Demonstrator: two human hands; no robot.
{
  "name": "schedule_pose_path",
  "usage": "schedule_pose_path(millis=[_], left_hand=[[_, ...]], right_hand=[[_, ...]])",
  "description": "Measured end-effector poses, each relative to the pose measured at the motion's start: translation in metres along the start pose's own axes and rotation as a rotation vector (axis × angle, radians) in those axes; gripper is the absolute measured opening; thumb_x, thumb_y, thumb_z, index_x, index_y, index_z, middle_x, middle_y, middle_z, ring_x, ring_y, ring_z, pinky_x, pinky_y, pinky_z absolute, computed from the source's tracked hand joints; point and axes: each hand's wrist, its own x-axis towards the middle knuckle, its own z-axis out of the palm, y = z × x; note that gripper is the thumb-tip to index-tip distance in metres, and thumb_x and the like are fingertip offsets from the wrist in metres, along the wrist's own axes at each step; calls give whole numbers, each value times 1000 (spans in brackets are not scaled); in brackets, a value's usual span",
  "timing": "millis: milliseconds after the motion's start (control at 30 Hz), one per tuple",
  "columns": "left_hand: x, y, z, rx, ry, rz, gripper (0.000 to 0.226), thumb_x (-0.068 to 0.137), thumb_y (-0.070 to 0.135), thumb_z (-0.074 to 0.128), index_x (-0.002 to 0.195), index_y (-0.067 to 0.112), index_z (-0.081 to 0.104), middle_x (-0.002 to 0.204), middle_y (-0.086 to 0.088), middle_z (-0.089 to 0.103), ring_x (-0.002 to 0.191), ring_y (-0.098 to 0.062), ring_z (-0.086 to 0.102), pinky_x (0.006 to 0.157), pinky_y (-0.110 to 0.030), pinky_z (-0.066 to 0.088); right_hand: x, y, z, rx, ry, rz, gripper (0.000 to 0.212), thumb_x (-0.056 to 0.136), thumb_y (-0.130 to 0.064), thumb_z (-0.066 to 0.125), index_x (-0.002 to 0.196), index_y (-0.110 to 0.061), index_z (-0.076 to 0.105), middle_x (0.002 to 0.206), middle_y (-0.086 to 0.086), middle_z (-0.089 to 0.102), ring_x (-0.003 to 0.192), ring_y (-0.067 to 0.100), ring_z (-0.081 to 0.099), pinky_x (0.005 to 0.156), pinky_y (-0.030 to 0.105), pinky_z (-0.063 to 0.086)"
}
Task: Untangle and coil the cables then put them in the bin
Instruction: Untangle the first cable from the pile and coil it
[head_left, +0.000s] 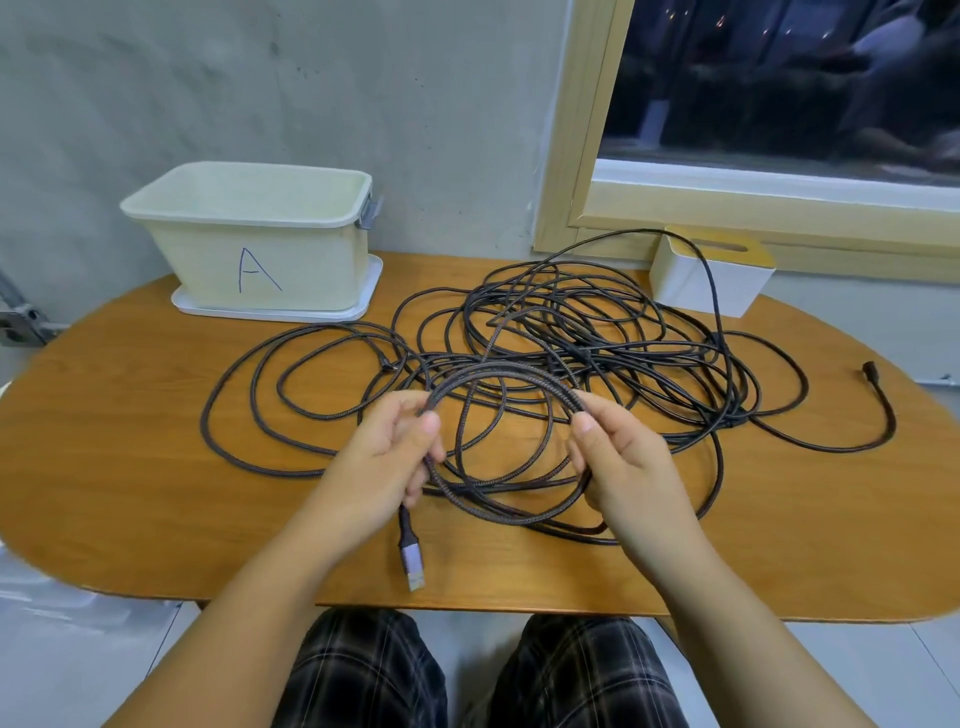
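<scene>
Hands, left and right, grip braided cable in round loop.

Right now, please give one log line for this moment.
left hand: holds coil | right hand: holds coil | plug: hangs | tangle: on table | bin: no cable seen

hands gripping cable loop, bin behind

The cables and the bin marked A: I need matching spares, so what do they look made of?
The cables look sheathed in dark woven fabric: a fine braid pattern shows along the strands. The plug looks like grey metal with a dull sheen. The bin seems matte cream plastic, with a smooth moulded rim.
</scene>
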Motion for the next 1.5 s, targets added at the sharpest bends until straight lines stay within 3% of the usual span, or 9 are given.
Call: schedule_pose_path(millis=[200, 400, 567, 767, 967, 1067, 1233, 1333, 1500], left_hand=[[-9, -9, -14, 306, -190, -112, 17, 95, 24, 52, 85, 27, 65, 100, -1, 69, 86, -10, 62, 83, -26, 48], [-5, 1, -17, 168, 114, -16, 19, 96, 26, 46, 88, 25, 63, 64, 1, 54, 50, -7, 47, 52, -22, 41], [-1, 8, -17, 177, 259, 90, 19, 98, 26, 44, 87, 27, 59, 60, -1, 55, 50, -3, 51, 56, -18, 45], [-2, 9, -12, 194, 328, 106, 19, 99, 27, 40, 86, 30, 54, 61, 0, 56, 54, 0, 53, 62, -23, 45], [-3, 6, -14, 239, 219, 77, 16, 97, 21, 44, 89, 29, 55, 69, 3, 57, 56, -1, 56, 59, -19, 47], [-3, 2, -8, 191, 131, -6, 15, 97, 25, 44, 92, 22, 57, 73, -1, 62, 61, -7, 63, 69, -34, 55], [-4, 8, 6, -107, 128, -71, 22, 100, 18, 39, 110, 12, 57, 87, -9, 60, 76, -16, 66, 70, -27, 58], [-6, 14, 10, -284, 117, -76, 19, 99, 19, 41, 108, 18, 56, 82, 0, 66, 82, -20, 68, 77, -32, 57], [-5, 11, 18, -45, 119, -20, 39, 88, 3, 60, 102, 38, 50, 101, 10, 60, 96, -12, 64, 93, -32, 48]], right_hand=[[2, 6, -8, -33, 113, 13, 28, 101, -19, 35, 81, -16, 54, 54, -10, 43, 46, 2, 39, 47, 10, 32], [-2, 2, -7, -131, 101, -60, 29, 100, -16, 37, 78, -22, 54, 56, -10, 46, 53, 2, 42, 57, 12, 39], [-4, 2, -5, -171, 39, -70, 28, 100, -17, 36, 82, -7, 54, 59, -10, 47, 53, 4, 42, 53, 15, 36], [-6, 0, 0, -206, 46, -91, 28, 99, -19, 38, 74, -23, 50, 58, -7, 47, 56, 3, 45, 56, 17, 38], [-6, 2, -2, -152, 71, -83, 27, 100, -17, 35, 81, -12, 53, 58, -10, 47, 52, 4, 43, 51, 14, 35], [-5, 1, -2, -64, 95, -60, 25, 101, -18, 34, 95, -21, 58, 59, -9, 47, 50, 3, 42, 49, 11, 33], [-3, 3, -1, -27, 113, -21, 26, 101, -20, 34, 106, -32, 57, 60, -11, 48, 50, 1, 42, 47, 11, 33], [-2, 4, 1, -35, 121, 5, 26, 101, -21, 34, 105, -35, 56, 60, -10, 49, 47, 2, 41, 47, 12, 31], [-3, -3, 7, 12, 71, 31, 22, 101, -19, 35, 103, -20, 57, 61, -5, 48, 41, 3, 37, 41, 17, 31]])
